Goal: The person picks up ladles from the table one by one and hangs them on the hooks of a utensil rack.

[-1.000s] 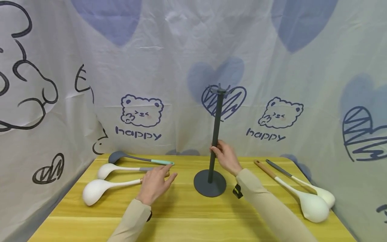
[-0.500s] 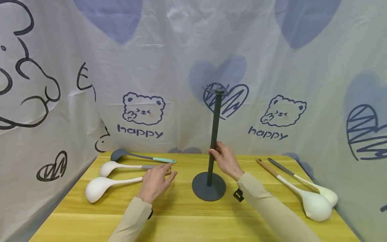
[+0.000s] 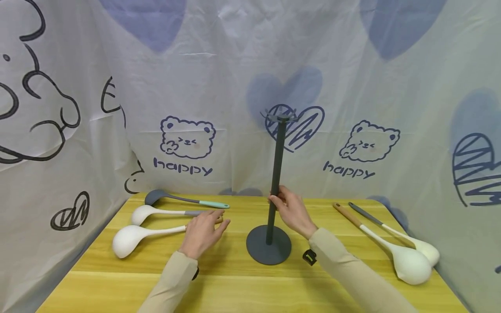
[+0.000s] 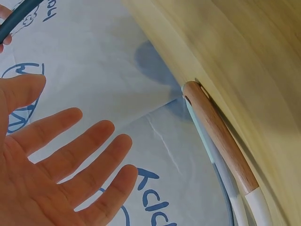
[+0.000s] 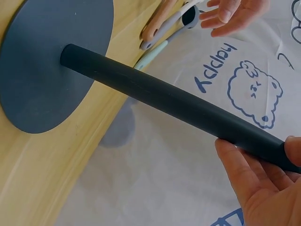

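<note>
A dark grey utensil stand (image 3: 275,169) with a round base (image 3: 258,248) and a ring of hooks (image 3: 281,116) on top stands mid-table. My right hand (image 3: 292,211) grips its pole below the middle, thumb and fingers around it in the right wrist view. With fingers spread and nothing held, my left hand (image 3: 203,232) hovers near the handles of several ladles at the left. These are a dark ladle with a mint handle (image 3: 213,204), a white one with a grey handle (image 3: 142,214), and a larger white one (image 3: 129,240) whose wooden handle (image 4: 221,136) shows in the left wrist view.
Two more ladles lie at the right: a white one (image 3: 411,265) with a wooden handle and a cream one (image 3: 427,252) with a grey handle. A printed cloth (image 3: 235,152) hangs behind the wooden table (image 3: 250,291) and along both sides.
The stand has slid slightly toward me and left, with my right hand on its pole. My left hand stays almost in place. The whole view has shifted a little.
</note>
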The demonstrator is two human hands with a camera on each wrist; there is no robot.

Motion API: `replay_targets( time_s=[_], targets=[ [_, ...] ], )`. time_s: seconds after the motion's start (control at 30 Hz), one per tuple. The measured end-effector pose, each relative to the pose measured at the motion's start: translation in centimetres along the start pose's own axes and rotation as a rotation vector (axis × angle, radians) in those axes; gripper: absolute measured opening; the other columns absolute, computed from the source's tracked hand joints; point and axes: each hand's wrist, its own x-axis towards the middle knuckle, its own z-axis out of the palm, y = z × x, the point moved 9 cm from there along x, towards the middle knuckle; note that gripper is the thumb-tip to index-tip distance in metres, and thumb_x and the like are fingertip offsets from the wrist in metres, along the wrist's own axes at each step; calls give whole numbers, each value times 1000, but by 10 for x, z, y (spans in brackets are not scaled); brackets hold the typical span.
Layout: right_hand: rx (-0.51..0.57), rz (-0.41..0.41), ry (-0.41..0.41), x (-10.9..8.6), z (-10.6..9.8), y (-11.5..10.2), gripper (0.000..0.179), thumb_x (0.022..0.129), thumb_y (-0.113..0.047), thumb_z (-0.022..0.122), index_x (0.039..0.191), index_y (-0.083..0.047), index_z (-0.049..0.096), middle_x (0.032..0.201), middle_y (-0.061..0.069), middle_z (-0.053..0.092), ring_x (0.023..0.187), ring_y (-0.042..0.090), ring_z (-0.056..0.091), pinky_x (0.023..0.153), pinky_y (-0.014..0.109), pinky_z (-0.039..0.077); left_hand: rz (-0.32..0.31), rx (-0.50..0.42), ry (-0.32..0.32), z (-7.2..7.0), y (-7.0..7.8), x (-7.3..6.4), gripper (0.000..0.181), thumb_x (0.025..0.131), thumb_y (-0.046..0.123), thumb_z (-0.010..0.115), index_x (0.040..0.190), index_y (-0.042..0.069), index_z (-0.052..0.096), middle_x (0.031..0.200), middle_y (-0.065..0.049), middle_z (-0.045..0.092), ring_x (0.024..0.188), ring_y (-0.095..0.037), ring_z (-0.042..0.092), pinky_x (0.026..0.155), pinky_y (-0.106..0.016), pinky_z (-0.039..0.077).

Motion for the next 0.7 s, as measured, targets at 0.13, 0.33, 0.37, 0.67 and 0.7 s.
replay_targets(
  time_s=[0.13,0.33,0.37,0.67,0.7],
  targets=[
    [23,10,10,-2,0,1,18,100,-21,57,111,-7,62,100,9,72,99,25,69,85,41,59,-9,-1,-7,0,-1,-1,35,94,39,65,123,19,68,105,-3,74,87,-25,70,63,-42,56],
    [48,44,27,-5,0,11,28,100,-29,58,124,-14,60,115,11,69,112,27,65,95,45,54,-23,-3,-24,2,-5,1,29,94,37,65,116,19,71,106,-1,74,85,-23,70,63,-39,56],
    [52,48,28,-6,0,13,32,100,-30,58,128,-15,59,119,12,67,114,28,64,96,45,53,-28,-1,-31,3,-6,1,29,94,38,65,115,20,71,106,-1,74,85,-23,70,63,-39,56],
    [145,115,88,-18,-11,39,43,99,-34,58,136,-12,56,128,13,63,114,29,63,91,37,56,-52,-1,-88,7,-17,3,27,95,39,63,110,19,73,107,-2,75,82,-21,71,62,-38,56],
    [144,125,100,-20,-12,44,42,100,-34,57,135,-11,57,127,14,64,113,29,63,91,36,56,-57,-4,-97,8,-18,3,26,95,39,63,111,20,73,107,-3,75,82,-21,71,62,-38,56]
  ],
)
